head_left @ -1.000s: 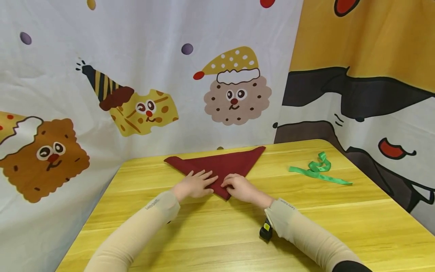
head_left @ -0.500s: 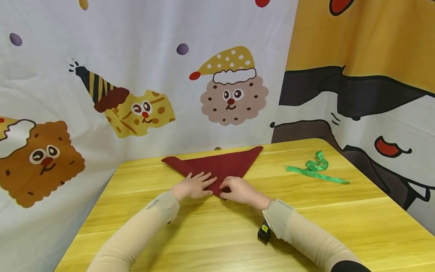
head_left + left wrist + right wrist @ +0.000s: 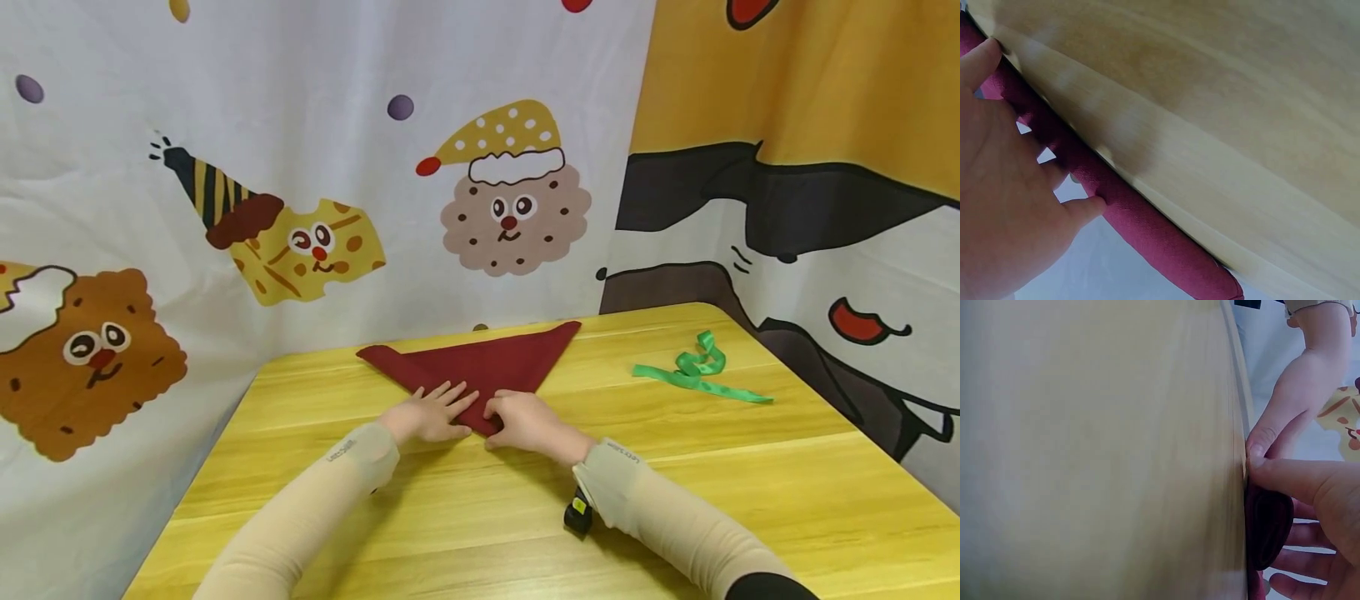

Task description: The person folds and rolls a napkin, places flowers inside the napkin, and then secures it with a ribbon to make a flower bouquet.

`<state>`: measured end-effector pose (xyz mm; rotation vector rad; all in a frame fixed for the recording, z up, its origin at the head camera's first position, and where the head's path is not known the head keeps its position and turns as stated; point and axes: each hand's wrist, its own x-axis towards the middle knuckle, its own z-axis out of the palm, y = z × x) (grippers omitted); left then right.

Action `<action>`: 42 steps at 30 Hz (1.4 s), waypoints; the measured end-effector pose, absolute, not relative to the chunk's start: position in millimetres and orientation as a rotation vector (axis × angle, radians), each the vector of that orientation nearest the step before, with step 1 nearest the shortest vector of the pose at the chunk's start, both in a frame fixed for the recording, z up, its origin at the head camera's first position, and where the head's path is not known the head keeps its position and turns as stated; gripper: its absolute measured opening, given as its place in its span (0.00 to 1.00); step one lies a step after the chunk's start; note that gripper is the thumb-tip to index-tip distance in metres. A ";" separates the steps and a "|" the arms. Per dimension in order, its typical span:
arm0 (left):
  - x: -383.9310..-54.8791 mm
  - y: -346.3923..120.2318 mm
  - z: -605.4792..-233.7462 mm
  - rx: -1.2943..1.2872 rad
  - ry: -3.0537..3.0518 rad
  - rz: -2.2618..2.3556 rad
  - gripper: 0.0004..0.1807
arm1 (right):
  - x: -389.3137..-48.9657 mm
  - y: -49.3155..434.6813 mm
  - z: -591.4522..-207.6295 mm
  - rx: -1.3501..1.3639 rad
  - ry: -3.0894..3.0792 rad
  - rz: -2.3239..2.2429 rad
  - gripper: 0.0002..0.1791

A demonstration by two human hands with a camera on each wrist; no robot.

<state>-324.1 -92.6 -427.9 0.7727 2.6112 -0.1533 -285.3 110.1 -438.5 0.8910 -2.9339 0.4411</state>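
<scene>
A dark red cloth [image 3: 480, 362], folded into a triangle, lies on the table with its long side at the back. My left hand [image 3: 429, 417] rests on its near left edge, fingers spread. Close by, my right hand [image 3: 528, 425] curls thumb and fingers about the near corner and pinches it, hiding the tip. In the left wrist view, the cloth [image 3: 1147, 231] has a thick, rounded edge under my left hand [image 3: 1016, 206]. The right wrist view shows a rolled end of cloth [image 3: 1270, 528] between the thumb and fingers of my right hand [image 3: 1335, 506].
A curled green ribbon [image 3: 697, 371] lies on the wooden table [image 3: 450, 533] to the right. Behind the table hangs a white curtain [image 3: 337, 100] with cartoon prints. A black wrist device [image 3: 578, 512] sits under my right wrist.
My right thumb has come down toward me to the cloth's near corner, which showed a second ago and is now covered. My left hand stays on the cloth. The head view has shifted slightly.
</scene>
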 end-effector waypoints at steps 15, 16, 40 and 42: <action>-306.8 -83.6 -419.3 0.828 2.710 -0.171 0.38 | -290.4 130.2 -437.0 0.900 -2.904 0.454 0.13; -306.1 -82.8 -418.8 0.830 2.708 -0.179 0.38 | -290.5 131.9 -436.8 0.897 -2.907 0.458 0.13; -309.7 -88.4 -420.0 0.847 2.685 -0.063 0.37 | -285.3 134.2 -438.5 0.813 -2.897 0.435 0.09; -309.9 -88.3 -419.9 0.854 2.702 -0.092 0.37 | -284.8 133.0 -439.1 0.812 -2.886 0.445 0.07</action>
